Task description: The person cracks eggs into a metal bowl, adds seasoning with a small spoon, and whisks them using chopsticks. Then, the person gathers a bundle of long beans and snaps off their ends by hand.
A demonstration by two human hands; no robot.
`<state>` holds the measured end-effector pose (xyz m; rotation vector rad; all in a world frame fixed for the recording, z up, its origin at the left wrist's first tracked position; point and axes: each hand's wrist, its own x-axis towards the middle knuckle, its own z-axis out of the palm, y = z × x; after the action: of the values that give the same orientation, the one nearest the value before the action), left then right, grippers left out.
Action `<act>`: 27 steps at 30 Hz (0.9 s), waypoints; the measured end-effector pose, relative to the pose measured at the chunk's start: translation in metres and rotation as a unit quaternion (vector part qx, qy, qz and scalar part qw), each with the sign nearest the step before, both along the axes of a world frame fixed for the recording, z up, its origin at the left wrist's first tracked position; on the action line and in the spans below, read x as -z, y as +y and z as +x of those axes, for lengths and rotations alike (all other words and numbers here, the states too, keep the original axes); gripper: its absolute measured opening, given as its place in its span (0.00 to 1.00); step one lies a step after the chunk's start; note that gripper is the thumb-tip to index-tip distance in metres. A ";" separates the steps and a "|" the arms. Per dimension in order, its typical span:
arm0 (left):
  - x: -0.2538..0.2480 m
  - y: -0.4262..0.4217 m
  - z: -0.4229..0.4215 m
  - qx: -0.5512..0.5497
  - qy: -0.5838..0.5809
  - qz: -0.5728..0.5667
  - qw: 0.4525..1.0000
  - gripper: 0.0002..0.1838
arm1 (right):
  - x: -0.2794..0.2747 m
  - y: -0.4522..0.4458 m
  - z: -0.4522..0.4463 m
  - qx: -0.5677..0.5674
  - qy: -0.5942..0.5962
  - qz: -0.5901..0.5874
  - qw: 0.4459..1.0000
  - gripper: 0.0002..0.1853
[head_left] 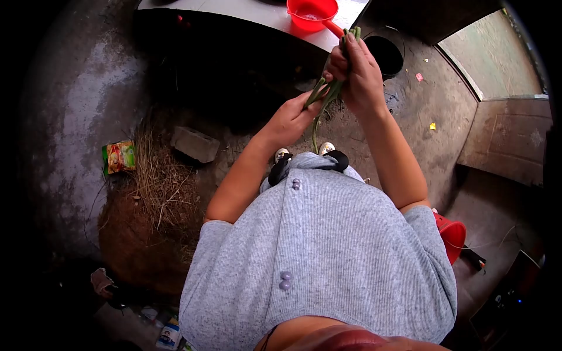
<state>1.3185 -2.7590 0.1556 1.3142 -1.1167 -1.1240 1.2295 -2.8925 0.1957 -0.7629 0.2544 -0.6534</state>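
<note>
Long green beans (332, 92) run between my two hands, and one thin end hangs down toward my shoes. My right hand (362, 73), the higher of the two, is closed around a bunch of them, whose tips stick up above the fingers. Lower and to the left, my left hand (293, 120) is closed on more of the beans, with short green ends showing past its fingers. Just beyond my right hand, a red dipper (313, 23) with some liquid in it stands on the white counter (246, 13), its handle pointing toward that hand.
A dark bucket (386, 55) stands on the floor behind my right hand. To the left lie a concrete block (195, 144), dry straw (161, 181) and a colourful packet (119, 157). A red container (451, 237) is by my right side, near a wooden panel (503, 137).
</note>
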 end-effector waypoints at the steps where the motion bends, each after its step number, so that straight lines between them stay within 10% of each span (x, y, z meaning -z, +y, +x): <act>1: -0.001 -0.002 0.000 0.010 0.004 -0.020 1.000 0.20 | 0.000 -0.002 0.000 -0.045 -0.035 0.013 0.998 0.10; 10: -0.027 -0.026 0.014 0.001 0.074 0.006 0.997 0.22 | -0.009 0.009 0.021 -0.065 0.017 -0.153 0.986 0.10; 13: -0.029 -0.029 0.017 -0.036 -0.180 -0.079 0.980 0.18 | -0.009 0.012 0.033 0.069 0.076 -0.458 0.883 0.11; 17: -0.043 -0.032 0.018 -0.001 -0.139 -0.064 0.988 0.14 | -0.024 -0.005 0.021 0.007 0.229 -0.617 0.753 0.13; 19: -0.043 -0.039 0.027 -0.052 0.072 -0.136 0.987 0.13 | -0.032 -0.011 0.010 -0.065 0.204 -0.440 0.872 0.18; 22: -0.046 -0.044 0.057 -0.076 0.360 -0.205 0.907 0.14 | 0.006 -0.031 -0.007 -0.023 0.121 -0.435 0.892 0.24; 27: -0.066 -0.032 0.089 -0.121 0.563 -0.177 0.798 0.13 | 0.041 -0.011 -0.022 -0.271 0.217 -0.372 0.861 0.43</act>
<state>1.4073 -2.7912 0.2216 0.2944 -0.2078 -1.1408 1.2071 -2.9036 0.1547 -1.6621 0.1763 0.0017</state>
